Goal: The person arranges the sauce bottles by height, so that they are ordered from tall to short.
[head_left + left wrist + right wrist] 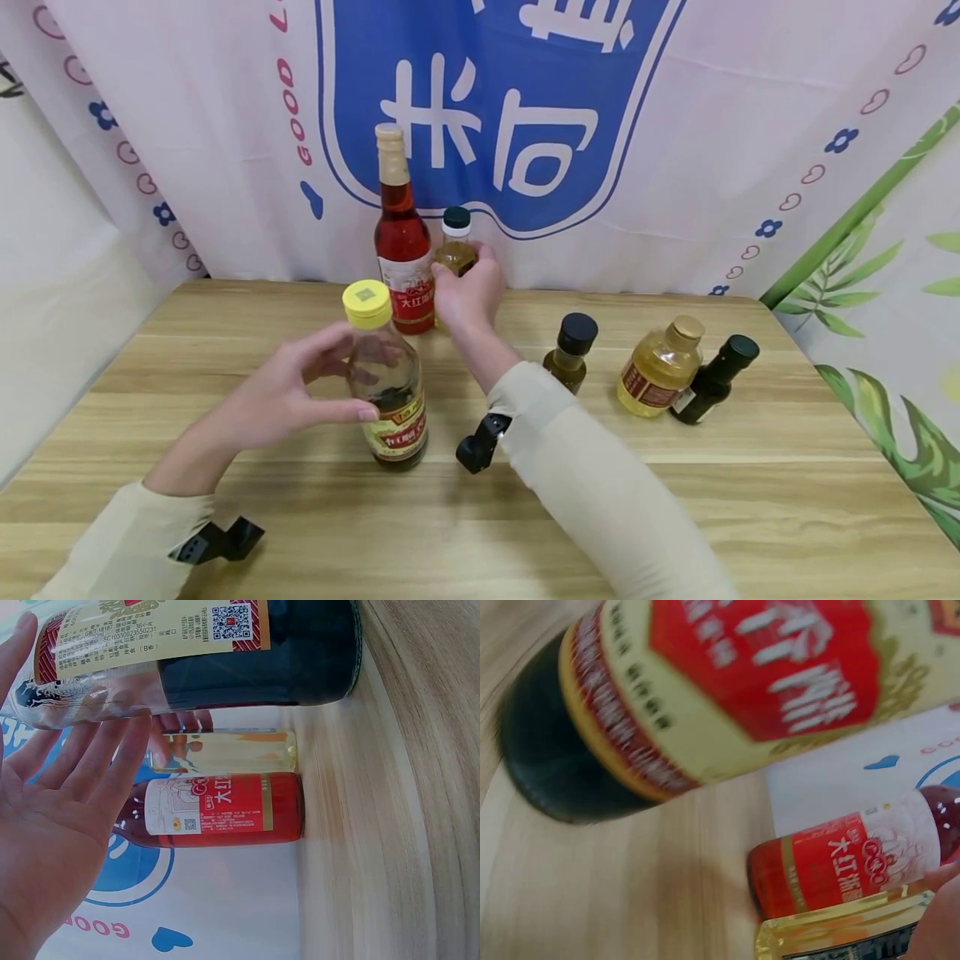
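Observation:
A yellow-capped bottle of dark sauce (400, 429) stands upright at the middle of the table. My left hand (288, 392) is spread around its left side, thumb in front and fairly straight fingers (124, 754) behind, with a gap at the palm. Further back, my right hand (471, 292) grips a small bottle of yellow oil (454, 257) with a dark green cap; its lower part shows in the left wrist view. Directly left of this oil bottle stands a tall bottle of red vinegar (405, 267), its label facing forward.
Right of my right forearm stands a black-capped bottle (572, 354), partly hidden by the sleeve. Farther right, a rounded oil bottle (660, 371) with a gold cap stands against a dark green bottle (712, 383). A printed curtain (247, 208) hangs behind the wooden table (315, 525).

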Action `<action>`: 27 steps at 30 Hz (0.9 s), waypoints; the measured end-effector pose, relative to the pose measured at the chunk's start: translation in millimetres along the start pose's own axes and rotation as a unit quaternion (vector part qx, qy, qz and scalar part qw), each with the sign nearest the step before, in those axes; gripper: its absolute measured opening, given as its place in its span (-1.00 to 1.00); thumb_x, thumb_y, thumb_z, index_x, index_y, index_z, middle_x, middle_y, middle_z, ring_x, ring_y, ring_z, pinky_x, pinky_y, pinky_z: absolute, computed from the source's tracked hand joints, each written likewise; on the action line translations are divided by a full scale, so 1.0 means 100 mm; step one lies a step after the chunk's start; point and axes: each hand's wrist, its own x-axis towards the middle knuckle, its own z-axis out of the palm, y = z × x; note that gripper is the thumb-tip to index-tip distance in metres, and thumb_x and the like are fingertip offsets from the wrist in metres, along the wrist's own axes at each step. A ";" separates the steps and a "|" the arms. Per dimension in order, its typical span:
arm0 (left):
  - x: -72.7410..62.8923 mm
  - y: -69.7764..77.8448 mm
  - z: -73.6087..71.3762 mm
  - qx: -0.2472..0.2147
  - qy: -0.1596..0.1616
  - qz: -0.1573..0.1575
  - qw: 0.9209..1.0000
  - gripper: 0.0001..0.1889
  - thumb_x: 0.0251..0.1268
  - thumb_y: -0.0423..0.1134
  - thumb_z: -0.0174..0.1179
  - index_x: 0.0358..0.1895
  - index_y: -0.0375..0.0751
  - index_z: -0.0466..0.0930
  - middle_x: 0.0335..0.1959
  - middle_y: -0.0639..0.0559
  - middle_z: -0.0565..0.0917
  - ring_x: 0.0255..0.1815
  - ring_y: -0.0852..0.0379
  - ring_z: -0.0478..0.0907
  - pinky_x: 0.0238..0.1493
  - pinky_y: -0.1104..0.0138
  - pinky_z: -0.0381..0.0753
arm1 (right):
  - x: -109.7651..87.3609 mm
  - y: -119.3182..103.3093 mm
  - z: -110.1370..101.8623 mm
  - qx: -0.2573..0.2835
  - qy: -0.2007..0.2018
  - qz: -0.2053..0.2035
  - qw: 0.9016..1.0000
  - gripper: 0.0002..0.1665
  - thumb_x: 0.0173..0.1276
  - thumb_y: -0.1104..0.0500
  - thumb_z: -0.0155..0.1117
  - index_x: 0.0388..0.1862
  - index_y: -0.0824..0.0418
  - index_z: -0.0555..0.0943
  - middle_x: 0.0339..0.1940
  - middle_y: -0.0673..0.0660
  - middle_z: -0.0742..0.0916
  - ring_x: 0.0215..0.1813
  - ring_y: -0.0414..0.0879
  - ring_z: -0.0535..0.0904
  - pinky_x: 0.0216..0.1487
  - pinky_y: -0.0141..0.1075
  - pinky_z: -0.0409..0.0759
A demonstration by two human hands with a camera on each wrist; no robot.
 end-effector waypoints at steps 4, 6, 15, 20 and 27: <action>0.00 0.01 -0.01 -0.002 -0.002 0.003 1.000 -0.30 0.22 -0.39 0.53 0.45 -0.12 0.50 0.26 -0.01 0.72 0.20 0.28 0.67 0.23 0.46 0.70 | 0.01 0.06 0.00 -0.001 -0.002 -0.019 1.000 -0.44 0.45 0.25 0.45 0.38 0.15 0.53 0.38 0.12 0.69 0.45 -0.02 0.60 0.54 -0.13 0.56; 0.00 0.01 -0.01 -0.004 -0.002 0.006 1.000 -0.29 0.21 -0.40 0.53 0.45 -0.12 0.50 0.26 -0.02 0.73 0.21 0.28 0.67 0.23 0.46 0.70 | 0.02 0.07 0.00 0.003 -0.006 -0.022 1.000 -0.43 0.45 0.24 0.46 0.39 0.15 0.53 0.38 0.13 0.69 0.45 -0.01 0.60 0.53 -0.12 0.57; 0.00 -0.01 0.01 -0.003 -0.001 0.005 1.000 -0.28 0.20 -0.41 0.54 0.45 -0.15 0.50 0.26 -0.07 0.72 0.19 0.29 0.67 0.22 0.44 0.71 | 0.05 0.15 0.00 -0.040 -0.015 -0.035 0.998 -0.39 0.47 0.16 0.45 0.45 0.10 0.51 0.44 0.11 0.66 0.51 0.01 0.54 0.58 -0.07 0.52; 0.01 -0.01 0.01 -0.004 -0.003 0.007 1.000 -0.28 0.20 -0.41 0.53 0.45 -0.15 0.49 0.28 -0.07 0.72 0.22 0.30 0.67 0.24 0.45 0.69 | 0.07 0.18 0.00 -0.048 -0.013 -0.044 0.998 -0.39 0.48 0.15 0.45 0.45 0.10 0.51 0.44 0.10 0.66 0.52 0.01 0.53 0.59 -0.05 0.51; 0.02 -0.01 0.02 0.000 -0.001 -0.002 1.000 -0.32 0.22 -0.40 0.52 0.41 -0.12 0.51 0.26 -0.03 0.71 0.20 0.29 0.67 0.21 0.41 0.73 | 0.09 0.17 0.00 -0.049 -0.020 -0.038 0.998 -0.39 0.50 0.15 0.43 0.46 0.08 0.50 0.44 0.10 0.66 0.51 0.02 0.54 0.58 -0.04 0.52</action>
